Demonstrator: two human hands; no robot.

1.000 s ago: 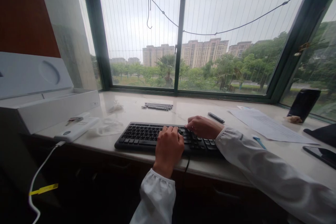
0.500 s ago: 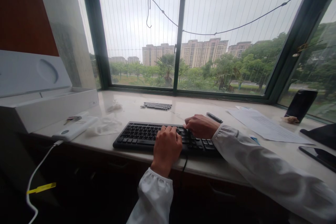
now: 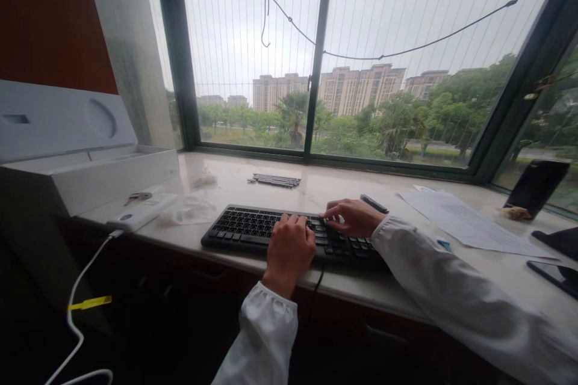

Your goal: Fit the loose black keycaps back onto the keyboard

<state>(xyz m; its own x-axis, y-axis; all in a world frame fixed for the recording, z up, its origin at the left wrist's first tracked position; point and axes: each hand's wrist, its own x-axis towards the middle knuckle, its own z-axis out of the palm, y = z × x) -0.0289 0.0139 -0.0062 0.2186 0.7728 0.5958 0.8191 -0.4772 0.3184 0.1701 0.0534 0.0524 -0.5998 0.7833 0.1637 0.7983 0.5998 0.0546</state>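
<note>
The left hand (image 3: 291, 249) is half open, its bent fingers resting on the keyboard (image 3: 241, 227). The right hand (image 3: 350, 218) is partly curled at the keyboard's back edge, thumb and forefinger close together; whether it grips anything I cannot tell. The keyboard lies along the front edge of the table (image 3: 323, 186), a band of surface separating it from the dark strips (image 3: 276, 180).

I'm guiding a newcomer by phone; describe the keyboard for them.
Below the window runs a pale counter. Near its front edge, beneath the left hand and right hand, lies the black keyboard, far wider than the grey strips behind it.
</note>
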